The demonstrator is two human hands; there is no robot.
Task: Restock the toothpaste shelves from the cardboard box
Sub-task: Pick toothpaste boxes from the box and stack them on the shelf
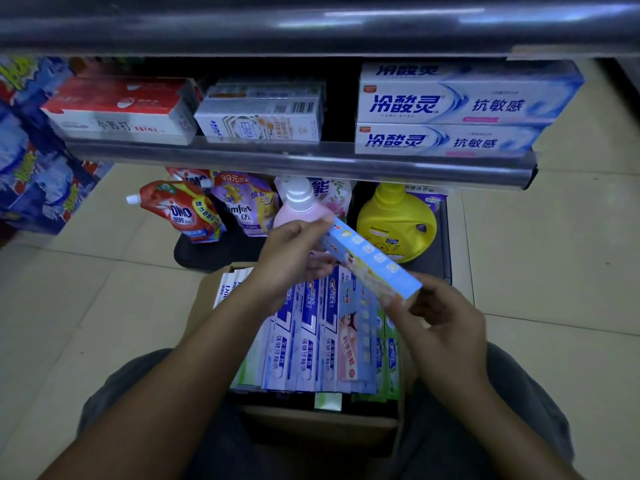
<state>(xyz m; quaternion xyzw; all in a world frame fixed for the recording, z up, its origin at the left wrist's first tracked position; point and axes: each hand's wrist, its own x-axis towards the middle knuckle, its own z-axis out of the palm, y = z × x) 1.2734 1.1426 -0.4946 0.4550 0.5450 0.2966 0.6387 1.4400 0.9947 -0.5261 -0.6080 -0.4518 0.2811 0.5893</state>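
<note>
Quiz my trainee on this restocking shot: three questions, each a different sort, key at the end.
1. True or false: the left hand and the right hand both grip the light-blue carton.
2. The cardboard box mainly holds: A) toothpaste cartons B) detergent pouches C) bottles.
3. What colour is the handled bottle right of the pink bottle?
Key: 1 true; 2 A; 3 yellow.
</note>
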